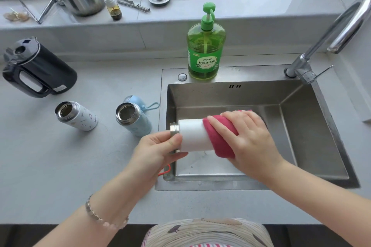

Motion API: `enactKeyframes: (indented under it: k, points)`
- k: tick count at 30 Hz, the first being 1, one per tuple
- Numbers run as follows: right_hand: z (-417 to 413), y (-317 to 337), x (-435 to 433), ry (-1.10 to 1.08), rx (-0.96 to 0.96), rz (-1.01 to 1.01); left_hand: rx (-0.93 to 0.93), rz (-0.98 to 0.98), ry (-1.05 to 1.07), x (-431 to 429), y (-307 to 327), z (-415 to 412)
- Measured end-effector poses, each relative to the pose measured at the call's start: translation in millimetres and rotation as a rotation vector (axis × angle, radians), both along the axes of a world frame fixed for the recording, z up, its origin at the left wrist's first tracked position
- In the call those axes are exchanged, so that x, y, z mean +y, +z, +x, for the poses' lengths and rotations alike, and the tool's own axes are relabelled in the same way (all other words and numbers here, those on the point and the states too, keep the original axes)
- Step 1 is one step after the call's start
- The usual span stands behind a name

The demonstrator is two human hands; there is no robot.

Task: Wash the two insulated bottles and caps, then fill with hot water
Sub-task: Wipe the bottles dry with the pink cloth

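So from the left: black kettle [40, 68] sits toward the left edge of the desk. In front of it are a patterned white bottle [80, 118] and a blue bottle [136, 122], both open and leaning over, well apart from each other. A blue cap [136, 100] is tucked just behind the blue one.

The left hand [158, 148] has its fingers [175, 139] curled round the steel threaded neck of a white cylinder [192, 134]. Can't tell if that's a bottle body or a big cap, tbh. It's held over the left edge of the sink [311, 126], long axis running left-right, neck pointing left.

The right hand [247, 138] has its fingers [220, 124] wrapped over a pink cloth [218, 142] that covers the cylinder's right end.

My guess is the next rub goes along that axis, so the right hand slides the cloth toward the left hand, which just steadies it. The two desk bottles are nearer the left hand. Dish soap [205, 50] is on the sink's back edge and the tap [345, 24] is at its far right corner.
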State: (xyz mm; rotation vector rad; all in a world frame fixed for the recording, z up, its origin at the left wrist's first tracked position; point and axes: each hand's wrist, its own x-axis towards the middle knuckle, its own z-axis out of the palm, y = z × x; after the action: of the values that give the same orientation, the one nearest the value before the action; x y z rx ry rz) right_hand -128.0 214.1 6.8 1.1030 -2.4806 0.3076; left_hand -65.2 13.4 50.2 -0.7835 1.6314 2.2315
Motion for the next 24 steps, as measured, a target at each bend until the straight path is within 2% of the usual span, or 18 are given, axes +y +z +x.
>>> enactKeyframes:
  k: [4,7,10,12,14,16,19,21,22,24]
  points:
    - [2.6,22.3,-34.4,-0.005,-0.249,-0.054,0.267,-0.077,-0.083,11.1,0.0,4.8]
    - [-8.1,45.3,-42.5,0.010,-0.615,0.019,0.355,-0.127,-0.113,5.4,-1.0,5.1]
    - [-20.6,50.7,-31.4,0.001,-1.122,0.064,0.368,-0.217,-0.159,0.7,-1.1,6.3]
    - [-21.2,43.6,-16.2,-0.021,-1.279,0.050,0.328,-0.222,-0.155,-6.2,-3.7,5.5]
    - [-16.2,35.4,-0.9,-0.046,-1.328,0.042,0.308,-0.177,-0.096,-15.7,-7.9,3.6]
    - [-8.9,27.1,10.0,-0.074,-1.315,-0.003,0.299,-0.152,-0.040,-21.9,-11.2,2.4]
    - [0.7,15.0,15.1,-0.103,-1.119,0.021,0.258,-0.160,-0.056,-24.5,-12.1,3.2]
    - [2.8,7.7,15.4,-0.134,-0.872,0.057,0.181,-0.229,-0.182,-27.8,-9.2,-0.8]
    - [0.6,2.1,17.8,-0.120,-0.690,0.071,0.117,-0.259,-0.252,-29.2,-8.0,-4.1]
    - [-3.7,-7.4,22.0,-0.088,-0.337,0.056,-0.102,-0.178,-0.276,-28.9,-6.5,-10.3]
